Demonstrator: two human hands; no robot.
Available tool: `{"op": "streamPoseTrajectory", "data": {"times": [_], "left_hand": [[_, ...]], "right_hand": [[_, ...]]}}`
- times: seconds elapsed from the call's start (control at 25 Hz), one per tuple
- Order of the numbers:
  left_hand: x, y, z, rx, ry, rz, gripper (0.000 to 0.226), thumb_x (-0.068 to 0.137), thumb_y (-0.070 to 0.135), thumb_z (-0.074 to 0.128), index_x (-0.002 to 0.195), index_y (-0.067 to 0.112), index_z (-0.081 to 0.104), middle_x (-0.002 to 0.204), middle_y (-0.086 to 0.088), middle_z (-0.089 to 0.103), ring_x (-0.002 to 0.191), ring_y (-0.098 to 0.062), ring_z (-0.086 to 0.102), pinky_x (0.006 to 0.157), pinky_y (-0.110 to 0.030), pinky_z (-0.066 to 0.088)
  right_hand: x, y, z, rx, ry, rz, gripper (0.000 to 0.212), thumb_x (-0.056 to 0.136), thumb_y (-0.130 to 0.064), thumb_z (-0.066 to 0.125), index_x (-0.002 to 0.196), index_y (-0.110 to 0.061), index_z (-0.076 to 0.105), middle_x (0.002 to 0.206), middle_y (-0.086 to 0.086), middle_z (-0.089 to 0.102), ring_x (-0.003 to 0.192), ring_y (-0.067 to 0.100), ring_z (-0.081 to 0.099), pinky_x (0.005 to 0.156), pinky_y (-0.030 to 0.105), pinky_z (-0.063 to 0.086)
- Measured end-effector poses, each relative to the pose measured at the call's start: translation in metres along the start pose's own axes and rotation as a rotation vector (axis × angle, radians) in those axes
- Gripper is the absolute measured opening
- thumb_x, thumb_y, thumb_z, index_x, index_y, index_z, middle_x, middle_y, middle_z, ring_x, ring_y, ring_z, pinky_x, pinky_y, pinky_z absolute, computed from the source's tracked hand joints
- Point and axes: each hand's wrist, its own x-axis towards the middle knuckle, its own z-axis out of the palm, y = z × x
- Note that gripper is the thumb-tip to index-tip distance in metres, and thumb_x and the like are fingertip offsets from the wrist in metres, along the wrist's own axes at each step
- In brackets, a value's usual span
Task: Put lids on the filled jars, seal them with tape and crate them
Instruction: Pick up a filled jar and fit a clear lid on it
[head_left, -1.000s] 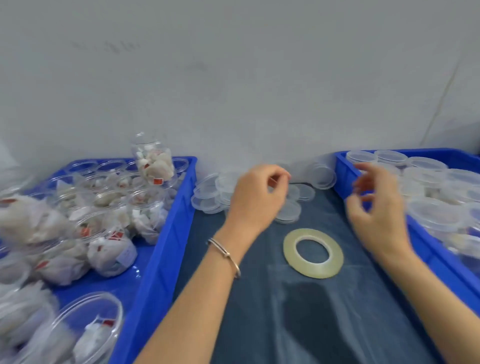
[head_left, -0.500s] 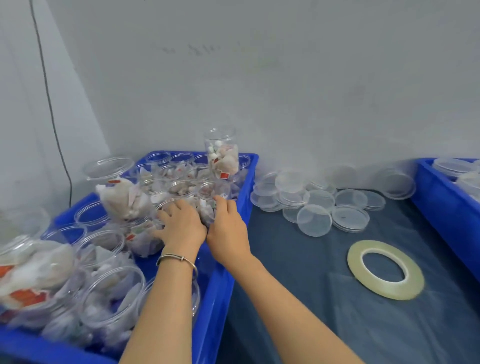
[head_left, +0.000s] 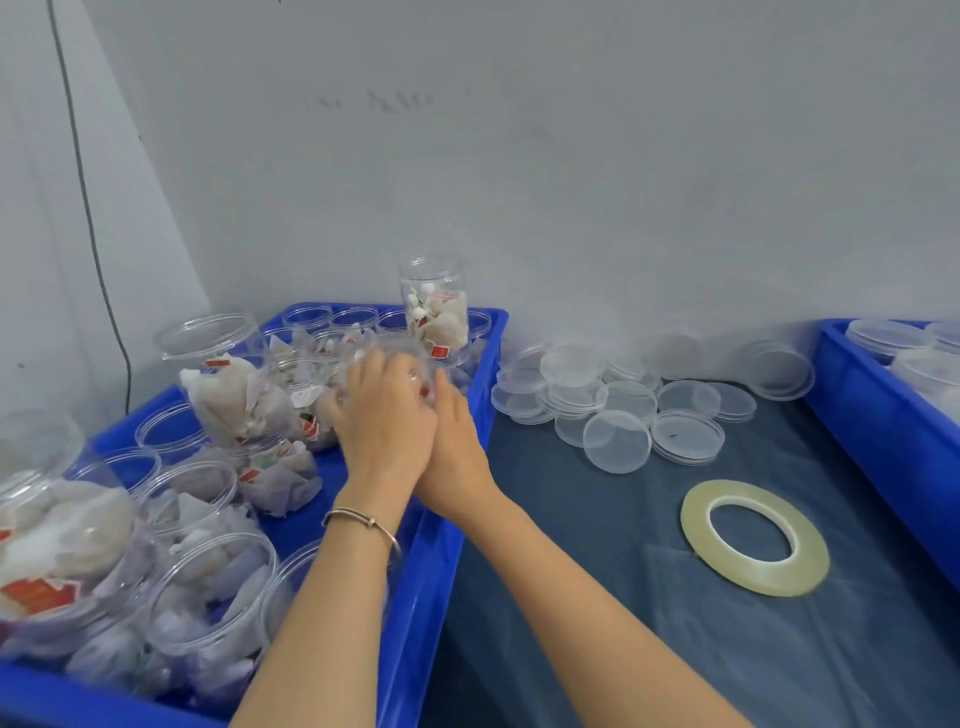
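Your left hand (head_left: 382, 421) and right hand (head_left: 457, 441) gripped one clear jar (head_left: 387, 358) over the left crate (head_left: 452, 519)'s rim; jars held sachets; bare counter (head_left: 597, 597) beside tape roll (head_left: 754, 538).

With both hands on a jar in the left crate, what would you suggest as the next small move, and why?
Probably lift the jar that the left hand and right hand hold out of the left crate onto the dark mat. It seems to be open-topped, and the loose lids and tape roll lie there, within easy reach.
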Motion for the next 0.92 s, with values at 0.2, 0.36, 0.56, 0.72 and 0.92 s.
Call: {"op": "streamPoseTrajectory", "data": {"times": [0.2, 0.36, 0.56, 0.72, 0.92], "left_hand": [[-0.020, 0.050, 0.000, -0.256, 0.271, 0.433, 0.023, 0.088, 0.011, 0.047, 0.098, 0.003, 0.066, 0.097, -0.012, 0.062, 0.095, -0.033, 0.058, 0.089, -0.053, 0.042], [-0.077, 0.092, 0.041, -0.410, 0.034, 0.435, 0.015, 0.086, 0.014, 0.052, 0.092, 0.016, 0.065, 0.091, 0.002, 0.060, 0.090, -0.021, 0.056, 0.087, -0.047, 0.040], [-0.115, 0.091, 0.096, -1.042, -0.063, 0.255, 0.015, 0.093, 0.030, 0.051, 0.100, 0.028, 0.064, 0.100, 0.015, 0.054, 0.098, -0.008, 0.054, 0.088, -0.032, 0.044], [-0.083, 0.094, 0.146, -0.844, -0.251, -0.083, 0.040, 0.090, 0.011, 0.058, 0.128, 0.023, 0.050, 0.124, 0.001, 0.040, 0.118, -0.021, 0.043, 0.103, -0.030, 0.035], [-0.040, 0.108, 0.191, -0.191, -0.766, 0.233, 0.071, 0.094, 0.043, 0.055, 0.146, 0.053, 0.007, 0.156, -0.001, -0.026, 0.142, -0.045, -0.006, 0.110, -0.066, 0.013]], "right_hand": [[-0.019, 0.009, -0.060, 0.242, 0.297, -0.039, 0.082, 0.083, -0.039, 0.068, 0.147, -0.019, 0.021, 0.143, 0.006, 0.043, 0.129, 0.013, 0.044, 0.107, 0.036, 0.038], [-0.076, 0.056, -0.101, 0.184, 0.421, 0.037, 0.070, 0.079, -0.040, 0.064, 0.140, -0.029, 0.032, 0.129, -0.009, 0.052, 0.115, 0.006, 0.053, 0.097, 0.030, 0.044], [-0.152, 0.115, -0.118, 0.284, 0.463, 0.097, 0.080, 0.060, -0.015, 0.089, 0.121, -0.045, 0.048, 0.110, -0.008, 0.064, 0.105, 0.009, 0.063, 0.086, 0.022, 0.050], [-0.170, 0.140, -0.118, 0.346, 0.476, 0.191, 0.097, 0.058, -0.006, 0.089, 0.132, -0.041, 0.038, 0.116, -0.034, 0.057, 0.113, -0.009, 0.053, 0.082, 0.000, 0.039], [-0.169, 0.147, -0.118, 0.352, 0.454, 0.215, 0.101, 0.058, -0.001, 0.088, 0.139, -0.029, 0.036, 0.119, -0.030, 0.056, 0.116, -0.008, 0.051, 0.090, 0.006, 0.041]]}}
